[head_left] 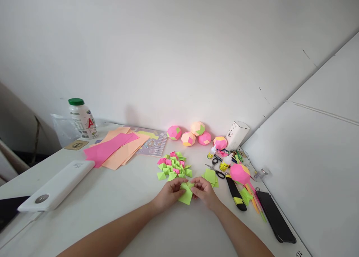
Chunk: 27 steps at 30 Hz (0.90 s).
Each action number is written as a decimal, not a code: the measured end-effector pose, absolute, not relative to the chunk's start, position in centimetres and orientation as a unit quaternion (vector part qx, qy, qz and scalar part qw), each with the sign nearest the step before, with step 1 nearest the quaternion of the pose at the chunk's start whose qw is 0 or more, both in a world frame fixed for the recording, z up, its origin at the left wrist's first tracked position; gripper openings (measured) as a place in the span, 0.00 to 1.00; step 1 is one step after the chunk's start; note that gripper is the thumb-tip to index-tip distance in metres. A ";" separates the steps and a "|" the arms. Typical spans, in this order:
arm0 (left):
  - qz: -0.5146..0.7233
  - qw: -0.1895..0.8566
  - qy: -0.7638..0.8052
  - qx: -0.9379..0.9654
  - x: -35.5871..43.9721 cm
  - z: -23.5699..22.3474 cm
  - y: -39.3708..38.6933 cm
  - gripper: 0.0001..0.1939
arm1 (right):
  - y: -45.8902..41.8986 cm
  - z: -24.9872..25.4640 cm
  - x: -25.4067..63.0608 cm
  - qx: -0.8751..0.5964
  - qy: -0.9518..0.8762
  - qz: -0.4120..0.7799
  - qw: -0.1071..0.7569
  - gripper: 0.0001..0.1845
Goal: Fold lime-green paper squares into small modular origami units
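The left forearm (pixel 112 231), at the lower left of centre, and the right forearm (pixel 241 230), at the lower right, are bare, tapering smoothly upward. The left hand (pixel 169 194) and right hand (pixel 206 192) are bare too; nail details are too small to tell.
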<state>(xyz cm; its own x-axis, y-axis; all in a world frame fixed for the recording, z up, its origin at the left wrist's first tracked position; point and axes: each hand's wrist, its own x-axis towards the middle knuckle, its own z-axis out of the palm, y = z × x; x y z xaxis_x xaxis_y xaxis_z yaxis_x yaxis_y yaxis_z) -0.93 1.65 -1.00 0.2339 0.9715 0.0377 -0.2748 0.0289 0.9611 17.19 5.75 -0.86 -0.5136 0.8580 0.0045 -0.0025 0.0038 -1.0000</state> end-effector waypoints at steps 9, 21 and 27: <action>0.519 0.613 0.376 0.463 -1.0 -0.4 1.5 0.23 | 5.3 -0.8 17.0 -0.336 -0.698 0.556 0.300 0.12; 0.473 0.607 0.408 0.491 -0.9 0.2 1.4 0.15 | 5.5 -0.8 17.0 -0.375 -0.622 0.578 0.371 0.14; 0.507 0.564 0.449 0.473 -1.0 0.4 1.4 0.17 | 4.4 -0.9 16.7 -0.362 -0.756 0.315 0.445 0.07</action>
<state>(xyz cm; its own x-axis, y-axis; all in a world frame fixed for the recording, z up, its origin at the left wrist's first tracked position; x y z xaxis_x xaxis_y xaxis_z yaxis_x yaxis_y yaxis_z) -0.98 1.38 0.45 0.0832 0.9962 -0.0268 -0.1465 0.0388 0.9884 16.71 4.40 -0.91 -0.3419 0.8281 0.4442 0.2668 0.5388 -0.7991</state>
